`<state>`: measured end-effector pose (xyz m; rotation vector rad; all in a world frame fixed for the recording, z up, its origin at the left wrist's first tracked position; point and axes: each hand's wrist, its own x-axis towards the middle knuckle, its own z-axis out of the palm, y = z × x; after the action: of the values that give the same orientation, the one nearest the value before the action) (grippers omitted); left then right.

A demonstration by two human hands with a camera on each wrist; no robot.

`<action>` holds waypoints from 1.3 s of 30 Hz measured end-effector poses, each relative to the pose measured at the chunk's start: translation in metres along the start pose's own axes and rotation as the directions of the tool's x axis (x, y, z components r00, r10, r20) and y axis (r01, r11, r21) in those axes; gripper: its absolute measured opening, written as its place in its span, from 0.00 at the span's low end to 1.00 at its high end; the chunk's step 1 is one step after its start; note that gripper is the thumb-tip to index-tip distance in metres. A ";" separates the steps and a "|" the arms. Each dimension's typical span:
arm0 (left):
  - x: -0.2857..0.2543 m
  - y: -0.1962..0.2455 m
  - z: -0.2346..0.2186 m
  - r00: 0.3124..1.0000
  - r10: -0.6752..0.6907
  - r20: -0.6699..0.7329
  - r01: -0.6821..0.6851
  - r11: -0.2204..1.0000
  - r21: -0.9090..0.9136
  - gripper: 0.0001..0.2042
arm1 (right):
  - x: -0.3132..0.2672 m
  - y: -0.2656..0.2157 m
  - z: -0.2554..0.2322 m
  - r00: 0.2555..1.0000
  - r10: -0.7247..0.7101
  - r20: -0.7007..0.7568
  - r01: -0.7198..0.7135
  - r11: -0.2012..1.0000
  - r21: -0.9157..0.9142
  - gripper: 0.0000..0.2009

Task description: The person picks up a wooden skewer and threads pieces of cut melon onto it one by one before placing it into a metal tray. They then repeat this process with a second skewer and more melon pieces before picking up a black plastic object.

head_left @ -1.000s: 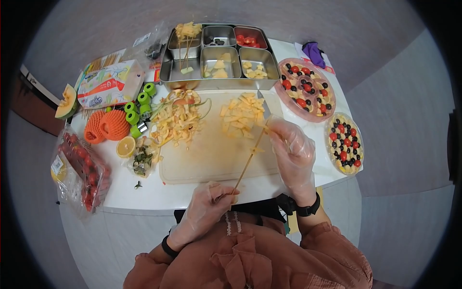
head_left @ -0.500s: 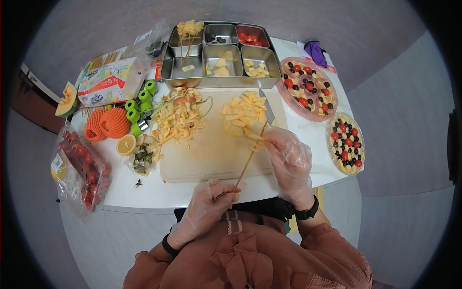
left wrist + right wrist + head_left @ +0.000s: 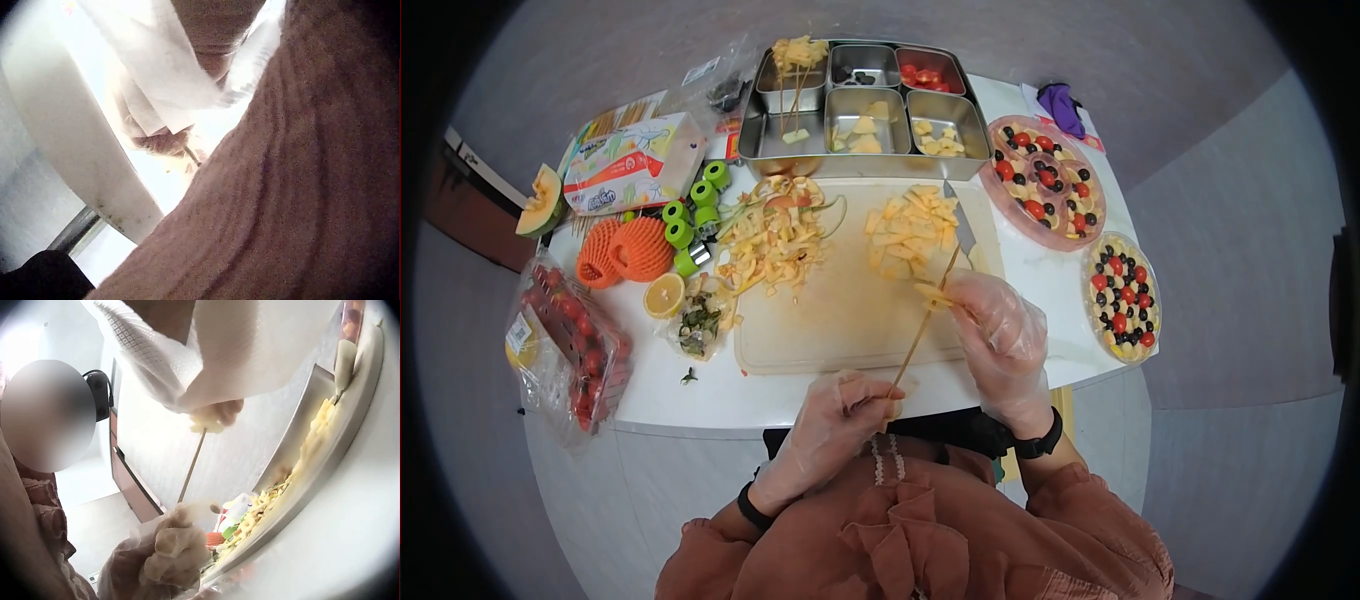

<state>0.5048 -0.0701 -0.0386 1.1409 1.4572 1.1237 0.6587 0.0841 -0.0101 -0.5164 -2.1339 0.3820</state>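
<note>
My gloved left hand [image 3: 830, 425] pinches the lower end of a thin wooden skewer [image 3: 915, 350], which slants up to the right. Near its upper end sit thin pale-yellow fruit pieces [image 3: 935, 296], and a short bare tip sticks out beyond them. My gloved right hand [image 3: 1000, 335] pinches these pieces between thumb and fingers. In the right wrist view, the fruit [image 3: 206, 422] shows below the loose glove cuff, with the skewer running down to the left hand [image 3: 165, 550]. A sleeve covers much of the left wrist view.
Yellow fruit slices [image 3: 910, 235] lie on the cutting board [image 3: 840, 335] beside a knife [image 3: 966, 235] and a heap of peelings [image 3: 775, 250]. Behind stands a steel tray [image 3: 775, 160] with fruit compartments. Two fruit platters [image 3: 1125, 300] are at right; packed cherry tomatoes [image 3: 580, 350] at left.
My right hand has moved a little down the skewer, taking the upper fruit piece from the tip to the lower piece. The skewer's tip now shows bare. My left hand keeps its hold.
</note>
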 end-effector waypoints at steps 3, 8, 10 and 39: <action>0.000 -0.001 0.001 0.999 -0.043 -0.001 0.043 0.999 -0.031 0.08 | 0.000 -0.001 0.000 1.000 -0.006 -0.010 0.006 1.000 0.005 0.13; 0.000 0.000 0.001 0.999 -0.045 0.001 0.045 0.998 -0.034 0.08 | 0.001 -0.002 0.000 1.000 0.001 -0.016 -0.001 1.000 0.005 0.13; 0.000 -0.001 0.002 0.998 -0.055 0.002 0.056 0.998 -0.038 0.08 | 0.000 -0.002 0.000 1.000 0.010 -0.011 -0.010 1.000 0.010 0.13; -0.008 0.001 0.001 0.962 -0.250 -0.112 0.198 0.917 -0.346 0.08 | -0.010 0.036 -0.002 0.971 0.241 0.008 -0.235 0.953 -0.193 0.11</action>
<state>0.5066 -0.0780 -0.0366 0.6456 1.4072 1.2564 0.6737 0.1112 -0.0317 -0.8893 -2.1561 0.3207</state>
